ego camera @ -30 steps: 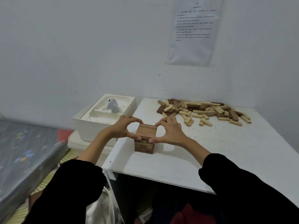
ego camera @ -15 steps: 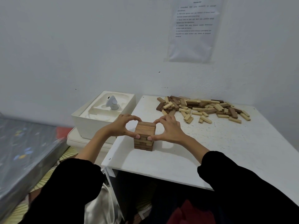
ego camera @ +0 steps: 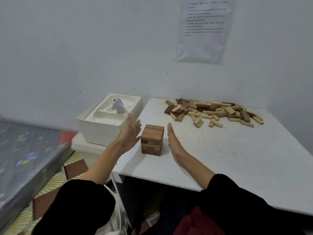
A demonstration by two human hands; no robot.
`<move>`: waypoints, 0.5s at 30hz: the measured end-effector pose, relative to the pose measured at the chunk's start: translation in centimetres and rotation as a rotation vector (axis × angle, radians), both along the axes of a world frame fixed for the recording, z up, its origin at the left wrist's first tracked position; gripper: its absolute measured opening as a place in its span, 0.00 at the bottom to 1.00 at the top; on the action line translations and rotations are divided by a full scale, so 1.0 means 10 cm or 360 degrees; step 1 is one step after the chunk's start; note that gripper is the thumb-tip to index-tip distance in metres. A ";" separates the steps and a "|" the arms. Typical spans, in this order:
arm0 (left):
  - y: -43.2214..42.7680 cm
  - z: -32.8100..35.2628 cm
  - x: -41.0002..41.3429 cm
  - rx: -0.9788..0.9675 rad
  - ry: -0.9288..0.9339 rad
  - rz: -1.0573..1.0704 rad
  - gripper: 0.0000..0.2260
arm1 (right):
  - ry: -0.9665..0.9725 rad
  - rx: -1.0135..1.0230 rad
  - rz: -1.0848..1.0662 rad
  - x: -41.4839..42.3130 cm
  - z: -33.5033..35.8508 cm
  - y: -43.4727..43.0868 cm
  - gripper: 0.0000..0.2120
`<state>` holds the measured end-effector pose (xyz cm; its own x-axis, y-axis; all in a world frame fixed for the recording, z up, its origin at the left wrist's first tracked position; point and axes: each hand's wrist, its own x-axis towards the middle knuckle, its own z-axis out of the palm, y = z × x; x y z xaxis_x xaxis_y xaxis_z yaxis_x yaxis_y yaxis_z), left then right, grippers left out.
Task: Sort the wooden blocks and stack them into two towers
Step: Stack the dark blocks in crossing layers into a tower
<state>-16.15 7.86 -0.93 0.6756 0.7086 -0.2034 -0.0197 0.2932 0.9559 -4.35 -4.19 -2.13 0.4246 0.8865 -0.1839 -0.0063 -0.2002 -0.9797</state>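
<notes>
White table against white wall

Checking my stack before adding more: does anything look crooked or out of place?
The tower stands straight; the left hand and right hand are open beside it. Only oddity: paler block ends among darker ones in its lower layers. Unsorted blocks lie heaped farther back.

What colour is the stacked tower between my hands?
The tower is medium brown wood, shown best in the head view.
</notes>
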 end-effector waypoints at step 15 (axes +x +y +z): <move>-0.05 -0.16 0.12 -0.0174 0.0002 -0.0096 0.40 | 0.0333 0.0045 -0.0179 -0.19 -0.21 0.30 0.45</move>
